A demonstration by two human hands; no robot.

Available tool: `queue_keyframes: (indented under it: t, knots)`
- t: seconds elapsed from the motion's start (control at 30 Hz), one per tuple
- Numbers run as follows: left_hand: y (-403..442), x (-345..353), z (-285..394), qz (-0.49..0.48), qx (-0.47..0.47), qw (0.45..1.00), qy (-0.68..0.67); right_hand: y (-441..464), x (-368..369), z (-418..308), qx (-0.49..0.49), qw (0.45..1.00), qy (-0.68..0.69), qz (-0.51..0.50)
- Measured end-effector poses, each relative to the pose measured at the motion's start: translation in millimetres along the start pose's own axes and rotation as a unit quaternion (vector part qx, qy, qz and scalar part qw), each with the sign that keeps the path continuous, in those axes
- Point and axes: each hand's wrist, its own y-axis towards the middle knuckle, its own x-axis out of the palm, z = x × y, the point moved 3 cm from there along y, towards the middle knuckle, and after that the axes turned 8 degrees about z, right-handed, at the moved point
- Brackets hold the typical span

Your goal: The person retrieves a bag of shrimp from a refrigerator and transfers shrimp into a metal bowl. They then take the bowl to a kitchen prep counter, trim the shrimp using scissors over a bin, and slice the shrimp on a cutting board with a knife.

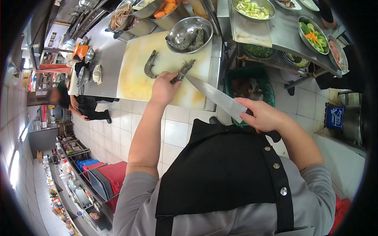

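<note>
On the yellowed cutting board [134, 78], my left hand [164, 87] has its fingers closed on a grey prawn [185, 69]. My right hand [264, 115] grips the dark handle of a large knife [215, 96]. The knife's blade points up and left, and its tip is beside the held prawn. Another prawn [149, 65] lies curled on the board to the left of the first. A steel bowl [179, 28] with several prawns [193, 40] in it rests at the top right of the board.
Metal containers of food, one with orange pieces [165, 8], line the top. On the right counter are bowls of chopped green vegetables [253, 8] and broccoli [313, 35]. A green bin [271, 92] stands below it. Another person [84, 106] is at the counter's left end.
</note>
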Motion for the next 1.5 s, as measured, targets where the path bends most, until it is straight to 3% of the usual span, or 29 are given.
queue_keyframes:
  t: [0.47, 0.67, 0.77, 1.17, 1.27, 1.37, 1.5]
  knots:
    - [1.2, -1.5, -0.6, 0.001, 0.02, 1.0, -0.007, -1.9, 0.3, -3.0, 0.012, 1.0, -0.013, 0.007]
    - [0.9, -3.4, 2.0, -0.014, 0.004, 1.0, -0.027, 2.1, 0.5, 1.9, -0.048, 0.998, -0.031, 0.027]
    - [1.6, -4.7, 3.0, -0.014, 0.028, 0.999, -0.004, 0.9, -3.5, -3.9, 0.011, 1.0, -0.019, -0.001]
    - [3.2, 4.2, -4.3, 0.014, 0.099, 0.994, 0.05, 11.8, 4.1, -8.4, -0.038, 0.999, 0.015, -0.024]
    - [9.4, -0.2, 3.8, 0.02, 0.077, 0.997, 0.024, 14.8, 3.8, -8.4, -0.02, 0.998, 0.055, -0.018]
    - [8.0, 2.1, -1.5, 0.063, -0.094, 0.988, -0.107, 21.5, 1.1, -0.6, -0.024, 0.998, 0.05, -0.017]
    - [2.8, 4.8, 0.8, 0.067, -0.091, 0.991, -0.076, 20.3, -0.3, -0.6, -0.032, 0.998, 0.04, -0.021]
